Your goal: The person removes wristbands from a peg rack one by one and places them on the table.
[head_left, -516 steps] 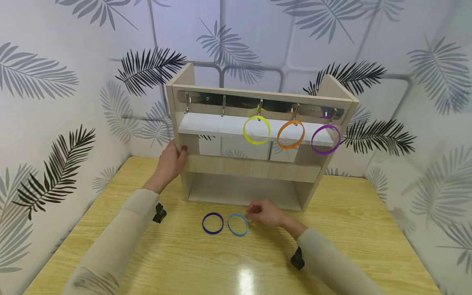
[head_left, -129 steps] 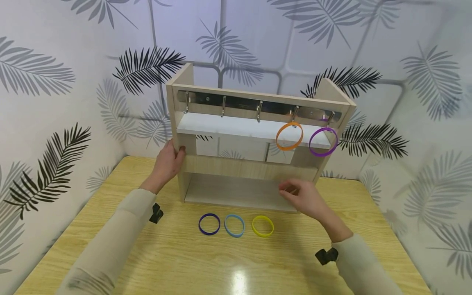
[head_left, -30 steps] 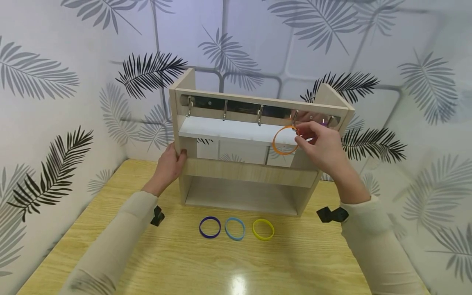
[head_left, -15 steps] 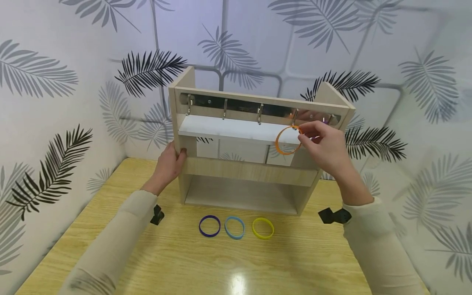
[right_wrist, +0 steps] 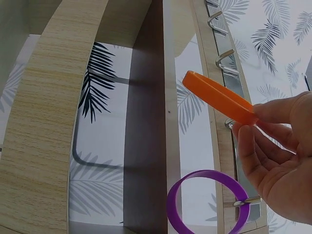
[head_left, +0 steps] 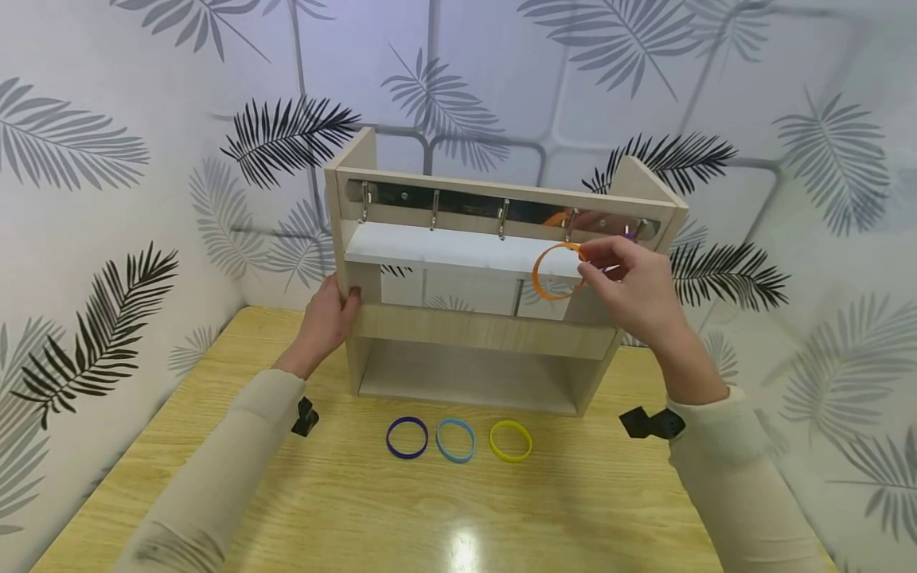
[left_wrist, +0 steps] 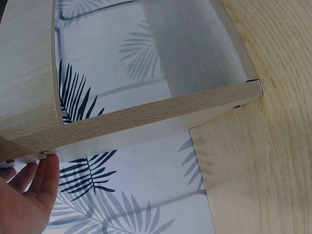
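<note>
My right hand [head_left: 634, 290] pinches an orange silicone wristband [right_wrist: 219, 97] between thumb and fingertips, in front of the fourth hook from the left. Whether the band still touches that hook, I cannot tell. On the rightmost hook hangs a purple wristband [right_wrist: 178, 214]; in the head view my right hand mostly covers it. My left hand [head_left: 324, 322] holds the left side panel of the wooden shelf unit [head_left: 487, 333], fingertips against its outer face in the left wrist view. Dark purple [head_left: 407, 456], light blue [head_left: 456, 459] and yellow wristbands [head_left: 510, 458] lie in a row on the table.
The unit stands on a wood-grain table [head_left: 358, 509] close to a leaf-patterned wall [head_left: 494, 72]. A metal hook rail [head_left: 466, 203] runs along its top front, above a white shelf [head_left: 437, 244].
The yellow wristband went from the middle hook to the table. Since then my right hand has risen to the rail and gripped the orange wristband. My left hand stayed on the unit.
</note>
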Demonstrator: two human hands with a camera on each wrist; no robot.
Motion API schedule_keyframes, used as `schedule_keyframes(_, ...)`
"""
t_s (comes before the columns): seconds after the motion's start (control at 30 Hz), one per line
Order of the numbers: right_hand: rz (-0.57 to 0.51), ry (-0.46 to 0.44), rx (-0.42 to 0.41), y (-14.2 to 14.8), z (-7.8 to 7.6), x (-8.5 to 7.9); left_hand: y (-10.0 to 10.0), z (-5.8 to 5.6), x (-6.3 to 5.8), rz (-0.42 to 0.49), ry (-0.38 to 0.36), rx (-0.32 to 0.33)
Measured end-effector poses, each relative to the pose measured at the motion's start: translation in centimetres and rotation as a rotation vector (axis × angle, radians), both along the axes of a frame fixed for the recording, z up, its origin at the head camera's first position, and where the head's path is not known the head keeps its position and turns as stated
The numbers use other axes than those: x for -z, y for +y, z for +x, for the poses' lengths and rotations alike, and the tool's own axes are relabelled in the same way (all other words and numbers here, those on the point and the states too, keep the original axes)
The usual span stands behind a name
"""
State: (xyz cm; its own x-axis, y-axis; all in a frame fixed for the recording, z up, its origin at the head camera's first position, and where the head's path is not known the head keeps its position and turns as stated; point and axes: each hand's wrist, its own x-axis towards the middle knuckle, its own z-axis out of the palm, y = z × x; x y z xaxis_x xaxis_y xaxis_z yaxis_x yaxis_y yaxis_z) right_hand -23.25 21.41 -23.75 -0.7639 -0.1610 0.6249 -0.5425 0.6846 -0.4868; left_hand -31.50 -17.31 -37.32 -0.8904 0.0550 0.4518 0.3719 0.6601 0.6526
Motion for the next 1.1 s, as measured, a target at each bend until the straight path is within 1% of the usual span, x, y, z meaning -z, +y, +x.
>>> schedule_keyframes(0.3,0.003,0.015,-0.005,0.0,0.6,0.3,0.0,0.1,0.0,0.000,-0.003,-0.003)
schedule_keyframes(0.53,0.035,0.006,-0.017,0.3,0.9,1.1,0.0,0.1,0.1,-0.003,0.003,-0.007)
schedule_keyframes(0.7,0.065,0.001,-0.033,0.7,0.9,2.3,0.0,0.0,0.1,-0.001,0.001,-0.008)
schedule_keyframes(0.9,0.101,-0.030,-0.080,1.1,0.9,4.2,0.0,0.0,0.1,-0.003,-0.001,-0.009)
schedule_keyframes(1.1,0.146,-0.092,-0.067,1.6,1.0,6.0,0.0,0.1,0.0,-0.004,0.004,-0.006)
